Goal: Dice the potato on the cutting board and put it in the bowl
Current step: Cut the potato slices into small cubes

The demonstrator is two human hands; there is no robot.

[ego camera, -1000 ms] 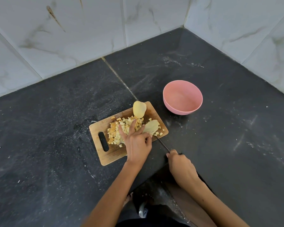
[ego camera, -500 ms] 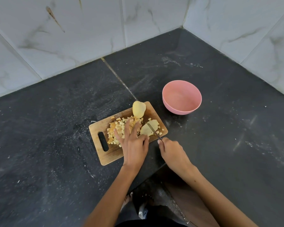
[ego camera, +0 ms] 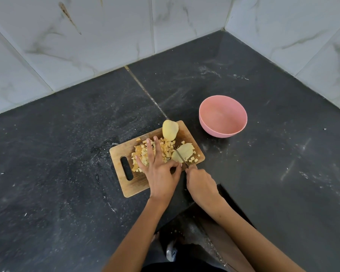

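Potato work sits on the cutting board (ego camera: 130,185), which lies on the dark tabletop (ego camera: 283,173) with the empty pink bowl (ego camera: 223,116) beyond its far right corner. Your left hand (ego camera: 159,173), fingers spread, pins the sliced potato piece (ego camera: 185,151) between thumb and forefinger; your right hand (ego camera: 201,186) grips the knife (ego camera: 182,158), whose blade crosses the piece's near end. The diced heap (ego camera: 143,154) lies under your left fingers; an uncut piece (ego camera: 170,130) waits at the far edge.

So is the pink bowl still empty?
Empty: the pink bowl shows only its bare inside, and the diced potato all lies on the cutting board.
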